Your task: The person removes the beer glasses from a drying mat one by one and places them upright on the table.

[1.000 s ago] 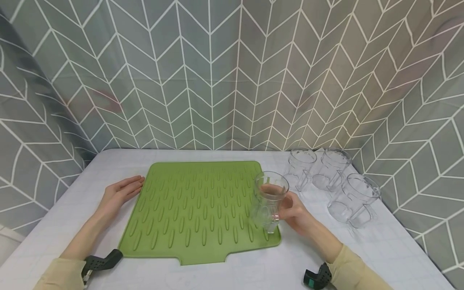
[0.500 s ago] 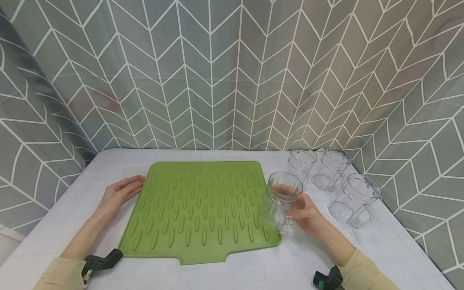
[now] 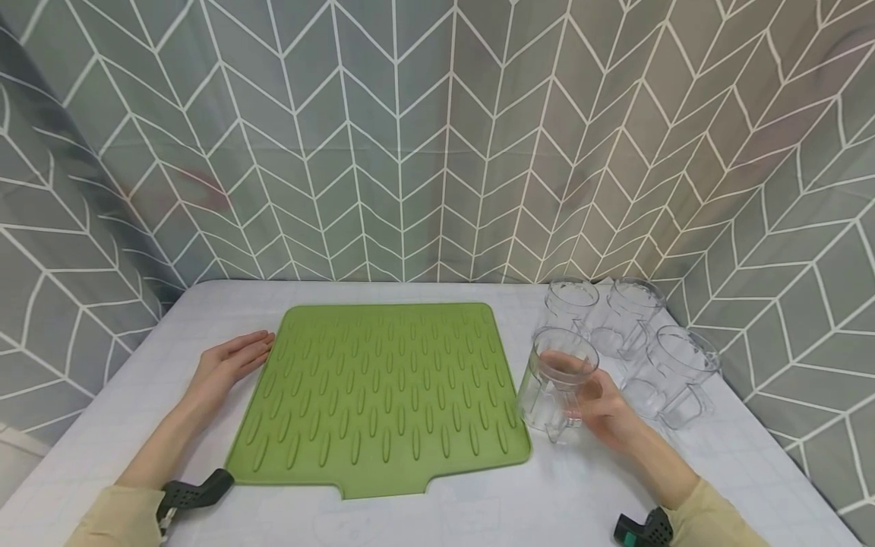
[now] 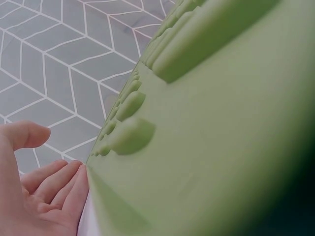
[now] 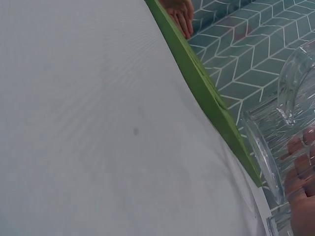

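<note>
A clear glass mug [image 3: 552, 391] is held upright in my right hand [image 3: 607, 414], whose fingers wrap its far side and show through the glass. The mug overlaps the right edge of the green ridged mat [image 3: 383, 380] in the head view, its handle turned toward me. In the right wrist view the mug [image 5: 263, 147] tilts across the right side, with its base close over the white tabletop. My left hand [image 3: 222, 368] lies on the table at the mat's left edge, fingers straight; in the left wrist view its fingertips meet the mat's rim.
Three more glass mugs stand upright at the right: one at the back [image 3: 570, 300], one beside it [image 3: 632, 304], and one nearer [image 3: 673, 365]. A patterned grey curtain [image 3: 424, 152] encloses the white table [image 3: 472, 509] at the back and sides.
My right hand has carried the glass mug rightward, from over the mat's right part to its right edge, nearer the other mugs. My left hand and the mat stay in place.
</note>
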Available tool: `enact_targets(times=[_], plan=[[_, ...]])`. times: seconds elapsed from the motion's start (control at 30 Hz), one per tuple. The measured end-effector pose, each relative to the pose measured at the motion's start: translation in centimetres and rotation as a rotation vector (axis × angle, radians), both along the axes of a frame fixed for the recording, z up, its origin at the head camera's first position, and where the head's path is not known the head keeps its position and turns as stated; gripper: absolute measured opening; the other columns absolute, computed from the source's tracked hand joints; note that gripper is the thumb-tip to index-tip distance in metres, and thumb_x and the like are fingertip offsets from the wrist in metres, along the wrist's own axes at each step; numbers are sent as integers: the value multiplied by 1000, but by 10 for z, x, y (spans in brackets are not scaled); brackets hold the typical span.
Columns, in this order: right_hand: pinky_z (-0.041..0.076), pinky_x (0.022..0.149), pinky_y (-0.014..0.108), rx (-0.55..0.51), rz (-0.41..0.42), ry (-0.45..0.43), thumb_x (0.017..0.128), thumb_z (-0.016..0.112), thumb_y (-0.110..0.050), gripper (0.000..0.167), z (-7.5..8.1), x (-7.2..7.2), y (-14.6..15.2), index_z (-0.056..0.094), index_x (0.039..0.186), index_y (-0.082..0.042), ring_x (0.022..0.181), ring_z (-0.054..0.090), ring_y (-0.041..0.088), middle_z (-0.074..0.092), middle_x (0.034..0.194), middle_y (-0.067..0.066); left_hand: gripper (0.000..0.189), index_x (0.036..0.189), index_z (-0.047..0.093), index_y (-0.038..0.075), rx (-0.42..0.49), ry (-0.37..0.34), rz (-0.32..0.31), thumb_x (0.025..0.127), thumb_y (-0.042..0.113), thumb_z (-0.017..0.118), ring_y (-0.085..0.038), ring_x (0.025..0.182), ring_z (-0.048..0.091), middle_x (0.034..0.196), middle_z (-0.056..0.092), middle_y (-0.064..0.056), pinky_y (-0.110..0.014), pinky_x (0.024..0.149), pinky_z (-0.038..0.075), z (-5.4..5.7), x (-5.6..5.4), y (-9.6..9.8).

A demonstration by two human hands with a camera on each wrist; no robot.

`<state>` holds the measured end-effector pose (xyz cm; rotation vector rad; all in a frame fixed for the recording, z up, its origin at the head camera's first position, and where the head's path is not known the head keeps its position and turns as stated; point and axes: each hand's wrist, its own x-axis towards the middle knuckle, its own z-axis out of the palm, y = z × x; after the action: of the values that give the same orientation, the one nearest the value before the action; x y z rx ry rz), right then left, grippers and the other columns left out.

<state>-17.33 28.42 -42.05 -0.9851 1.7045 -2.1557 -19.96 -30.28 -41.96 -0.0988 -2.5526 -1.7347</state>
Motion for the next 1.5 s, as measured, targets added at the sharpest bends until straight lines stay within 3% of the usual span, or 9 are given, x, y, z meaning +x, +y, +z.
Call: enact_targets(times=[0.37, 0.6, 0.87, 1.0, 1.3, 1.5], plan=[[35, 114, 26, 1, -3, -25, 75, 51, 18, 75, -2, 1, 16, 45, 147, -3, 135, 50, 16, 56, 146, 1, 69, 152, 33, -5, 5, -6, 2, 104, 41, 51, 18, 113, 51, 154, 38, -27, -10, 94, 49, -1, 0, 0], [35, 113, 24, 29, -49, -61, 73, 51, 19, 78, -4, 3, 26, 46, 147, -4, 133, 52, 13, 59, 143, -2, 69, 152, 33, -5, 3, -15, 9, 104, 41, 51, 19, 113, 51, 155, 38, -25, -11, 95, 48, 0, -1, 2], [36, 113, 24, 4, -33, -49, 73, 47, 23, 78, -6, 4, 36, 47, 146, -4, 135, 51, 14, 56, 146, -1, 68, 152, 33, -4, 15, -5, 1, 104, 40, 52, 19, 113, 51, 155, 38, -26, -11, 95, 49, 0, -1, 1], [39, 112, 25, 28, -64, -52, 73, 46, 23, 78, -7, 6, 39, 47, 146, -4, 135, 51, 12, 55, 146, -4, 69, 152, 33, -5, 36, -1, 0, 104, 40, 53, 20, 112, 52, 155, 37, -27, -11, 95, 49, -2, -2, 1], [38, 112, 23, 49, -106, -19, 71, 44, 27, 82, -8, 9, 45, 43, 148, -1, 136, 49, 10, 53, 148, -7, 68, 152, 33, -4, 10, 3, 0, 104, 41, 51, 20, 112, 51, 154, 37, -27, -10, 94, 49, -2, 0, 2], [39, 112, 22, 17, -92, -13, 74, 44, 28, 79, -4, 14, 44, 39, 149, 2, 139, 47, 10, 50, 152, -3, 68, 152, 33, -4, -1, 2, 11, 105, 41, 50, 20, 113, 51, 154, 37, -27, -9, 94, 48, -1, 1, 2]])
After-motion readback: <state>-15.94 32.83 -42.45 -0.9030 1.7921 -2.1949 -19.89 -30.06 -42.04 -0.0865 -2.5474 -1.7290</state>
